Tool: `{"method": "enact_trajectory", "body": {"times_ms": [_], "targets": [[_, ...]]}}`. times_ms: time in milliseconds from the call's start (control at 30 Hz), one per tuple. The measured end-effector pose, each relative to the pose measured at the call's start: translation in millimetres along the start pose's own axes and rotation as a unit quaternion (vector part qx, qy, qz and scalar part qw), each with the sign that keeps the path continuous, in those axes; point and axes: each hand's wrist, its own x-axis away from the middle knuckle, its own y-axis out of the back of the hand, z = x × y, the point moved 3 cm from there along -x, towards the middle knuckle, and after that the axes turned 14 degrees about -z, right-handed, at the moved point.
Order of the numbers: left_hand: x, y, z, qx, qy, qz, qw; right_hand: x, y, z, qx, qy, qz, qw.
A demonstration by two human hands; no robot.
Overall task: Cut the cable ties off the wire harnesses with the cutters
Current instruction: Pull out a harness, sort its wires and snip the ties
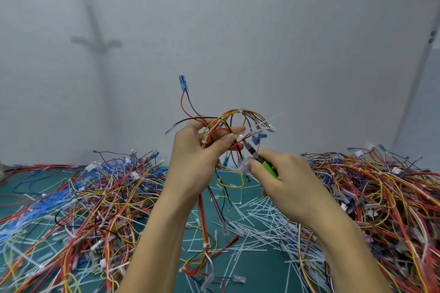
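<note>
My left hand (202, 150) holds up a wire harness (234, 115) of red, yellow and black wires above the table, thumb and fingers pinching the bundle. A white cable tie (260, 126) wraps the wires just right of my fingertips, its tail sticking out to the upper right. My right hand (283, 173) grips green-handled cutters (258, 158), whose dark jaws point up-left and reach the wires beside the tie. A blue connector (182, 82) stands up on two wires above the hands. The harness's lower wires hang down to the mat.
A big pile of wire harnesses (90, 197) lies on the left, another pile (381, 192) on the right. Cut white cable ties (259, 216) are strewn over the green cutting mat (259, 276) between them. A pale wall stands behind.
</note>
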Motion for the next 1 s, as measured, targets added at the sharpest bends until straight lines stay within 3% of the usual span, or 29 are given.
{"method": "enact_trajectory", "body": {"times_ms": [767,867,1000], "targets": [[-2.3,1.1,6.9,-0.036,0.008,0.019,0.999,0.5,1.1,-3.2,0.004,0.026,0.007,1.0],[-3.7,2.7,8.6,-0.044,0.009,0.007,0.999,-0.6,2.4,-4.8,0.014,-0.004,0.005,1.0],[-5.8,6.9,12.2,-0.048,0.017,-0.034,0.998,2.4,-5.1,-19.6,0.109,-0.075,0.091,0.987]]}}
